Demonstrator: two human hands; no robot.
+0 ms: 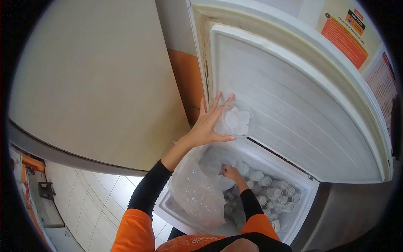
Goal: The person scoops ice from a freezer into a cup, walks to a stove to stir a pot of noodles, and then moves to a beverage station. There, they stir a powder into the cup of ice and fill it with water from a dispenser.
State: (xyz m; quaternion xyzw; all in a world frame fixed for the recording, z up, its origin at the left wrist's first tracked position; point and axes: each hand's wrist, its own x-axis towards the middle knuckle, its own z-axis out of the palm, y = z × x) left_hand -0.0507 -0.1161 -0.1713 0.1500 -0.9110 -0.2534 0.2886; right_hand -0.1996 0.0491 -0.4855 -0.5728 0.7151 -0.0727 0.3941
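Note:
My left hand [208, 126] is raised near the freezer lid, holding a clear plastic cup [238, 121] between its thumb and fingers. White pieces that look like ice lie in the cup. Lower down, my right hand [230, 172] reaches into the chest freezer [305, 206], at the mouth of a large clear plastic bag [195, 189]. Its fingers are curled in, and what they hold, if anything, is too small to make out. Beside that hand, several bottles with white caps [275, 193] fill the right part of the freezer.
The white freezer lid [289, 96] stands raised at the back right, with printed notices [348, 35] on its outer side. A large beige panel [96, 80] rises at the left. White floor tiles [88, 197] show at the lower left.

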